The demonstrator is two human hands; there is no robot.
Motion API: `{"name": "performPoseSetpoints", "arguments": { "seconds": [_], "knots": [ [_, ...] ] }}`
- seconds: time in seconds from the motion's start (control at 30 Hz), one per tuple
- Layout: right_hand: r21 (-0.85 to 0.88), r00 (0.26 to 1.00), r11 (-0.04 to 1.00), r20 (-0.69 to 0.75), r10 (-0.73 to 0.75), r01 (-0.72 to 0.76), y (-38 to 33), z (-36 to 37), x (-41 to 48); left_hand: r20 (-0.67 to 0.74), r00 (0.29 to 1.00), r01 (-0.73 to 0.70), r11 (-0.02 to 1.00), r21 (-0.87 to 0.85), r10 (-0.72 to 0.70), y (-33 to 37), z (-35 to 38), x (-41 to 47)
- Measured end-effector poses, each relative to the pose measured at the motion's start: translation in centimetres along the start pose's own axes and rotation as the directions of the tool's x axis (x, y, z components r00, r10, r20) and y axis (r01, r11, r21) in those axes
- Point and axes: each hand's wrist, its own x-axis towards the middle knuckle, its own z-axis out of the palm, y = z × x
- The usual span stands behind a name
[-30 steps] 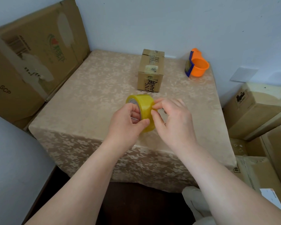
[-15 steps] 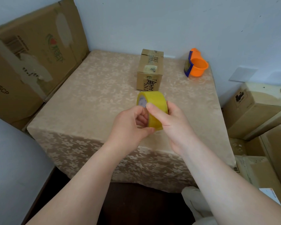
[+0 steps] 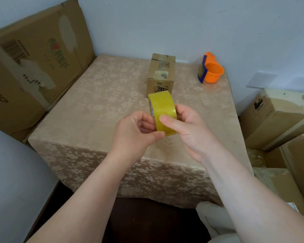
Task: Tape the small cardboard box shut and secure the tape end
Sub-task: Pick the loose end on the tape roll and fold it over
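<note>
Table [image 3: 104, 102]: draped in beige floral cloth [image 3: 147, 178].
Small cardboard box [image 3: 161, 74]: stands upright, far centre.
Orange dispenser [image 3: 211, 71]: far right corner, apart from the box.

Tape roll [image 3: 162, 109] before box [image 3: 161, 74] (dispenser [image 3: 210, 69] right).

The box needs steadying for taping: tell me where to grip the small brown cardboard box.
Probably span the small brown cardboard box across its two long side walls, from above: it lies lengthwise away from you, narrow across, with bare beige tablecloth either side. Free the left hand from the yellow tape roll first.
</note>
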Motion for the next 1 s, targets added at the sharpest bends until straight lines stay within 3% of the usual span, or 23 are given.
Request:
{"name": "performPoseSetpoints", "arguments": {
  "seconds": [0.23,0.43,1.0],
  "knots": [
    [-0.077,1.000,0.997,-0.027,-0.002,0.000,0.2,0.4,-0.3,-0.041,0.998,-0.044,0.998,0.049,0.046,0.5,0.0,-0.3],
    [-0.008,0.998,1.000,-0.063,0.026,-0.026,0.2,0.9,-0.3,-0.024,0.996,-0.083,0.985,0.148,0.087,1.1,0.0,-0.6],
    [-0.042,0.979,0.999,-0.201,0.026,-0.035,0.3,1.9,-0.3,-0.004,0.996,-0.086,0.983,0.163,0.088,1.1,0.2,-0.8]
  ]
}}
